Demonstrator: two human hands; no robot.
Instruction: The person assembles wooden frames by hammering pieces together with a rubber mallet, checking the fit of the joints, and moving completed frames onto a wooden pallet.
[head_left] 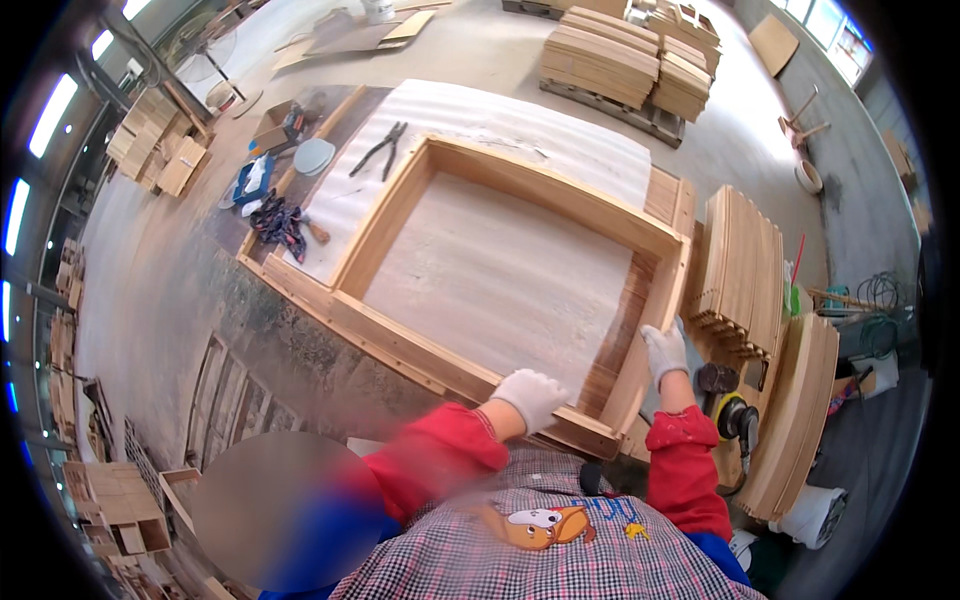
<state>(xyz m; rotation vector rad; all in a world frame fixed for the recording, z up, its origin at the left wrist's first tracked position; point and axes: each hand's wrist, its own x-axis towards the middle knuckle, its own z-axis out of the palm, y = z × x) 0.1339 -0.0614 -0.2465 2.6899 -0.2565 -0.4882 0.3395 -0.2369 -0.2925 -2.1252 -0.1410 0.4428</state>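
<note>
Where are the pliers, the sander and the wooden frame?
pliers (380, 150), head view, on the crossed handles.
sander (735, 415), head view, on its yellow and black body.
wooden frame (385, 215), head view, on its left rail.

A shallow, open wooden box frame (520, 270) lies flat on the workbench (300, 290).

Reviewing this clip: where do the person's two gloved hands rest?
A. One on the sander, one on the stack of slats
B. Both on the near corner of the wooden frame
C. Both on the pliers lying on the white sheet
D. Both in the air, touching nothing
B: the left hand lies on the near rail of the wooden frame and the right hand on its right-side rail, either side of the near corner.
</note>
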